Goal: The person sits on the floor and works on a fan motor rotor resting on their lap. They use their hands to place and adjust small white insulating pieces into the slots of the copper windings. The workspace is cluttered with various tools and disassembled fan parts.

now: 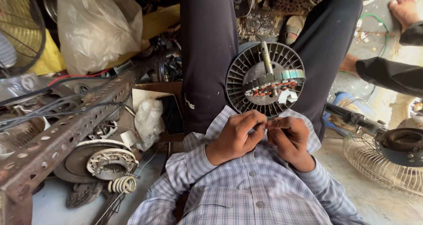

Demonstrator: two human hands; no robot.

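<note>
Fan motor (265, 79), a round dark housing with radial cooling ribs, rests propped between the person's dark-trousered knees at 12 o'clock from the hands, its open face tilted toward the camera so that the stator stack (274, 80) and copper-coloured windings can be seen. A shaft (266, 57) projects upward from the centre. At 9 o'clock from the motor, a perforated steel angle bar (66, 128) runs diagonally across a cluttered floor, with a white plastic bag (97, 24) above it and a spare wound stator (111, 162) plus a loose wire coil (123, 183) below. Left hand (235, 134) sits just under the housing rim, fingers curled and thumb pressed to forefinger in a pinch on something very thin, probably a wire lead, though the item itself is too small to confirm. Right hand (288, 139) mirrors this, fingertips closed and meeting the left at 6 o'clock of the motor; both are held close to the chest, apparently for fine control. At 3 o'clock lies a wire fan guard (374, 163) beneath another motor head (403, 143). Another person's bare foot (403, 9) shows at 1 o'clock.
</note>
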